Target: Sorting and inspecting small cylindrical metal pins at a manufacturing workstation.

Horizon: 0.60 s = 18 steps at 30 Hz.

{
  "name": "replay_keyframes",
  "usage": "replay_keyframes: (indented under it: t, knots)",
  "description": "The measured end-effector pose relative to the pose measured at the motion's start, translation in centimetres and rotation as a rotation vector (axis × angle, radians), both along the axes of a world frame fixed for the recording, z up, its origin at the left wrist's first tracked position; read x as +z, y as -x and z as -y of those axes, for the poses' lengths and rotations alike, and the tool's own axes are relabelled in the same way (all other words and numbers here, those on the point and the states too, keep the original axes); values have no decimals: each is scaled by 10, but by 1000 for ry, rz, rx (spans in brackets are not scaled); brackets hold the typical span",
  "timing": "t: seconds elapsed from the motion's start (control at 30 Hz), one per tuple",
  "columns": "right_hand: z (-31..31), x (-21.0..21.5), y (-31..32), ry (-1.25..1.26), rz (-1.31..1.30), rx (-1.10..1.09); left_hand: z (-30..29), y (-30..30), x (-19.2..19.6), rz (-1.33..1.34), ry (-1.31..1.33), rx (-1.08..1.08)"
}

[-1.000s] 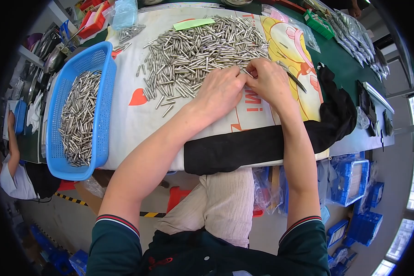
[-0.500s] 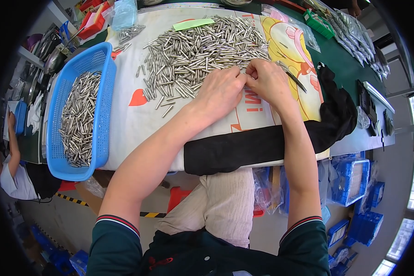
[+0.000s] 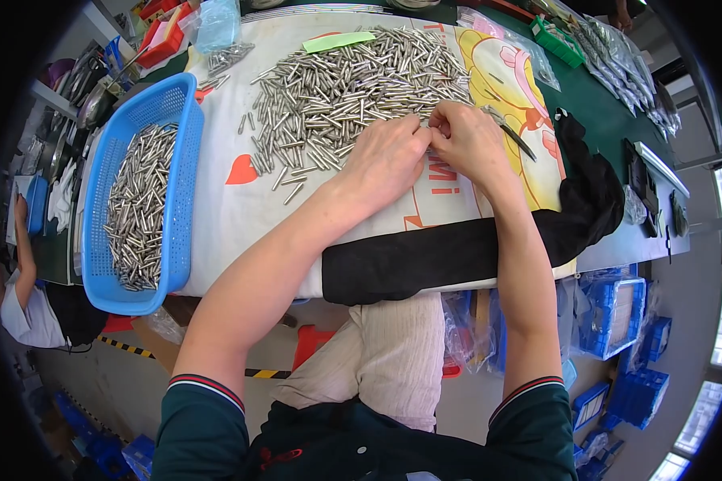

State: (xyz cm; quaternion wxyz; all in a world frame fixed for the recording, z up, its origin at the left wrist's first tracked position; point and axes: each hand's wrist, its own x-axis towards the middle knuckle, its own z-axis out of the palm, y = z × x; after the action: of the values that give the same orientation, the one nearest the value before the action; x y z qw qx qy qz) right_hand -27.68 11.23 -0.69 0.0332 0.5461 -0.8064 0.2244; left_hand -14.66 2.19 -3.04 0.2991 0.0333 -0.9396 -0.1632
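Observation:
A broad pile of small silvery metal pins (image 3: 353, 88) is spread over a printed white cloth (image 3: 225, 216). At the pile's near right edge, my left hand (image 3: 389, 152) and my right hand (image 3: 467, 136) meet, fingertips together. Both are closed, with fingers curled and pressed in; whatever lies between them is hidden by the fingers. A pair of dark-tipped tweezers (image 3: 518, 142) rests on the cloth just right of my right hand. Under my right forearm runs a folded black cloth (image 3: 425, 260).
To the left stands a blue perforated basket (image 3: 183, 160) holding many more pins. A green paper slip (image 3: 338, 42) lies on top of the pile. Bagged pins (image 3: 229, 58) sit at the back left, a green tray (image 3: 557, 42) at the back right. Another person's arm (image 3: 26, 248) shows far left.
Almost nothing differs. My hands stay together in the same place, with only a very slight shift of the fingers and of the whole view.

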Motion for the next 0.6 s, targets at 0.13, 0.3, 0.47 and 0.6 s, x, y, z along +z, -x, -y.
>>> replay_keyframes:
  t: [0.13,0.3,0.47,0.6]
  knots:
    - [0,1,0,-1,6,1,-1,-1,1,-5,6,5]
    - [0,1,-1,9,-2,4,-1,-1,1,-11,14,1]
    - [0,1,-1,7,-4,-2,0,-1,0,-17,21,-5]
    - [0,0,0,-2,-10,-3,-1,-1,-1,3,22,2]
